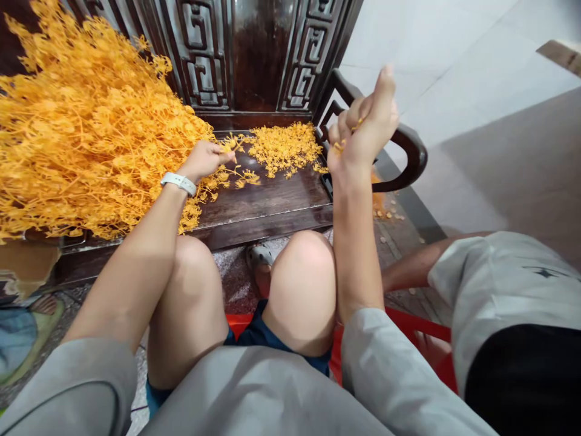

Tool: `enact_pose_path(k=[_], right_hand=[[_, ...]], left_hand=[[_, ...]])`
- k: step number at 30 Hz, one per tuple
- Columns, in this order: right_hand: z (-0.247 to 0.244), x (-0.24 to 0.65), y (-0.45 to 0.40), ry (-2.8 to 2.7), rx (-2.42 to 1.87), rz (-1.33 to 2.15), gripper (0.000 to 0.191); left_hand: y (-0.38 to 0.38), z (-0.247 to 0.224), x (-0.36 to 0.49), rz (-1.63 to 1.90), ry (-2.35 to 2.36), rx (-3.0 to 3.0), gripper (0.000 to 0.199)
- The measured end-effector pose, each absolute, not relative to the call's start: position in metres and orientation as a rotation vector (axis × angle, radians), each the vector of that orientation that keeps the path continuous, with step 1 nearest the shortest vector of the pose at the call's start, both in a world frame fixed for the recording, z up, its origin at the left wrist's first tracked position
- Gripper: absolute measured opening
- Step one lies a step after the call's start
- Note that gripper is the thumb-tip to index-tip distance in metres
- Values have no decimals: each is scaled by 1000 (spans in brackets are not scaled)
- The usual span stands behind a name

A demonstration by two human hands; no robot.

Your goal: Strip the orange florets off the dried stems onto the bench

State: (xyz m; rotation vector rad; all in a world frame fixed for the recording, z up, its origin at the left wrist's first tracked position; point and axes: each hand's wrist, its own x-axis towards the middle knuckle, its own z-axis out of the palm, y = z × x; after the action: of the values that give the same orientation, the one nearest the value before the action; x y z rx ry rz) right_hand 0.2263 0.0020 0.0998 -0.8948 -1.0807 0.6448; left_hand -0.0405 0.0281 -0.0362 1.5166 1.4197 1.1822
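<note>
My left hand [203, 160], with a pale watch strap [178, 181] at the wrist, is at the right edge of a large heap of orange-yellow artificial flower sprigs [91, 133]. Its thumb and fingers are pinched on a thin yellow sprig [230, 144]. My right hand [367, 124] is raised over the bench's armrest, fingers curled and thumb pointing up. Small yellow flower pieces [339, 146] show between its fingers and at the palm. A smaller pile of loose yellow flower pieces [285, 147] lies on the dark wooden bench seat [272, 197] between the hands.
The bench has a carved backrest [261, 54] and a curved armrest [415, 157]. Orange pieces [381, 203] lie beyond the armrest. Another person's leg in pale shorts [494, 278] is close on my right. A cardboard piece [29, 266] is at the left, below the heap.
</note>
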Motion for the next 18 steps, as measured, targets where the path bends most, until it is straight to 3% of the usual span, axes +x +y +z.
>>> enact_pose_path(k=[5, 8, 11, 12, 14, 18], right_hand=[[135, 210, -56, -1518, -579, 691, 61], [130, 213, -32, -1460, -577, 274, 44], [98, 234, 15, -1620, -924, -37, 18], [85, 241, 27, -1689, -1052, -64, 19], [64, 251, 42, -1770, -1226, -96, 39], [54, 246, 34, -1806, -1198, -32, 59]], left_hand=[[22, -21, -44, 1237, 1355, 1524, 28], [21, -13, -27, 1216, 1307, 1517, 29], [18, -10, -13, 1165, 1259, 1537, 24], [17, -9, -10, 1141, 1246, 1552, 22], [14, -8, -5, 1093, 1214, 1590, 21], [10, -7, 2, 1082, 1187, 1601, 20]])
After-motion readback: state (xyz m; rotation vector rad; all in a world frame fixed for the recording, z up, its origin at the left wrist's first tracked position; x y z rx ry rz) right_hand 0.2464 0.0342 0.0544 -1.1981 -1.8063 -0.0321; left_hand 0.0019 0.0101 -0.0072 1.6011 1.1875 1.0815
